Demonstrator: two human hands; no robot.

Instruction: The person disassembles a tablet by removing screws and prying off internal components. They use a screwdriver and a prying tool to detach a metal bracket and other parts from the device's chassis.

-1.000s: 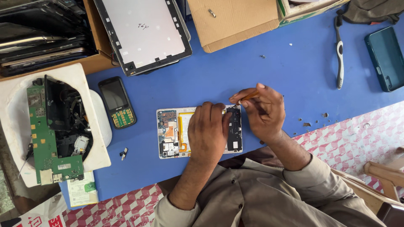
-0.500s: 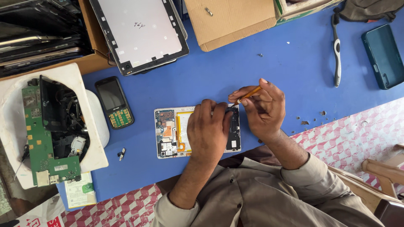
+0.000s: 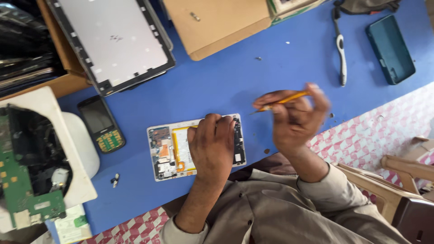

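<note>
From the head camera, your left hand lies flat, palm down and fingers together, on the opened white phone with its back cover off, pinning it to the blue table top. The phone lies flat near the table's front edge, just in front of your body, its yellow ribbon cable and small circuit parts showing to the left of your hand.

Your right hand is raised just right of the phone, apart from it, fingers pinched shut around a thin orange-handled screwdriver whose tip points left toward the phone's upper right corner. This hand is blurred.

To the left, a small black keypad phone lies on the blue surface, beside a white tray holding a green circuit board. Behind it rests a large grey tablet back panel. At the far right sit a dark teal phone case and a white-handled brush, well apart from your hands. A tiny loose part lies near the front edge.
</note>
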